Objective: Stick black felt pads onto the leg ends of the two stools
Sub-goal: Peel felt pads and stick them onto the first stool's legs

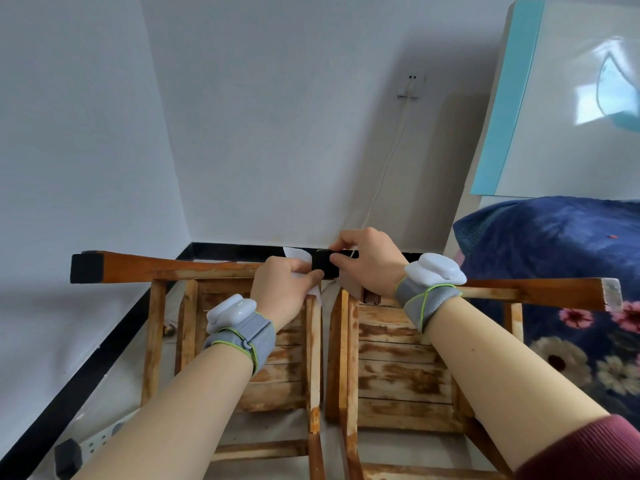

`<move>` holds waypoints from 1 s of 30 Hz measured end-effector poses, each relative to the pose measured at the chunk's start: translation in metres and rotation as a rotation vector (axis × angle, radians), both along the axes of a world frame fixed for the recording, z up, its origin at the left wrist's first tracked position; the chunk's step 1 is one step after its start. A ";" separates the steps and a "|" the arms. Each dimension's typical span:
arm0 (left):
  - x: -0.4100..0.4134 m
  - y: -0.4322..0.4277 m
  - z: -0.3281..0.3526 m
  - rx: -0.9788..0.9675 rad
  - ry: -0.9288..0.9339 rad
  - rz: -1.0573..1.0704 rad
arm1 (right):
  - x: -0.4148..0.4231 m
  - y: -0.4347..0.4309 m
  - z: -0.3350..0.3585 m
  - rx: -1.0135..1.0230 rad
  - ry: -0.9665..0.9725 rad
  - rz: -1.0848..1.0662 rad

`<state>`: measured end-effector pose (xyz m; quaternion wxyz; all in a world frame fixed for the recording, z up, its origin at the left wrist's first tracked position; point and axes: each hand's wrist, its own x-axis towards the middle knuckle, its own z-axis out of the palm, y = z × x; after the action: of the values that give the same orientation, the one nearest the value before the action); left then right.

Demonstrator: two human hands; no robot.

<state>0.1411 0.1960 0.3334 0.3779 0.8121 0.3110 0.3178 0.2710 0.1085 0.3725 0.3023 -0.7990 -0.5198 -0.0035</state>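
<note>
Your right hand [367,261] pinches a black pad [320,266] between thumb and fingers. Your left hand [284,289] pinches the white paper [296,254] at the pad's left side, so both hands meet in one grip. The pad's outline is hard to make out: it sits in front of the black baseboard [221,249] and your fingers cover its edges. Whether it is partly stuck to the paper cannot be told.

Just below the grip two wooden stools lie overturned, side by side and almost touching: the left stool [263,375] under your left wrist, the right stool [398,368] under your right forearm. Your arms hide part of each underside. Left of the grip, a leg runs out to a black capped end [86,268]. Right of the grip, another leg stops at a bare end [611,292] of pale wood.

Far down-left of the grip a white power strip [100,441] lies on the floor, partly behind your left forearm, and beside it is a dark block [67,459] I cannot identify. Above the grip is a socket [412,86], and its cable [384,174] drops toward your right hand. Right of the grip a blue floral quilt [571,271] is cut off by the frame edge.
</note>
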 end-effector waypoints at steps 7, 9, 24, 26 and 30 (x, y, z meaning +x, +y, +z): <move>-0.001 -0.002 0.001 0.029 0.004 0.008 | -0.003 0.006 0.002 0.029 -0.006 -0.025; -0.001 -0.002 0.000 0.039 -0.005 0.009 | -0.003 0.006 0.001 0.033 0.001 -0.023; -0.039 -0.012 -0.010 -0.121 0.041 0.078 | -0.034 -0.008 -0.007 -0.066 -0.381 -0.083; -0.062 -0.017 -0.014 -0.132 0.046 0.120 | -0.052 -0.021 -0.013 -0.009 -0.323 -0.061; -0.109 -0.040 -0.023 -0.169 0.060 0.196 | -0.097 -0.046 -0.044 -0.090 -0.236 0.047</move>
<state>0.0326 0.1560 0.3104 0.4028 0.7522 0.4256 0.3014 0.1741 0.0624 0.3288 0.2026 -0.7934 -0.5701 -0.0671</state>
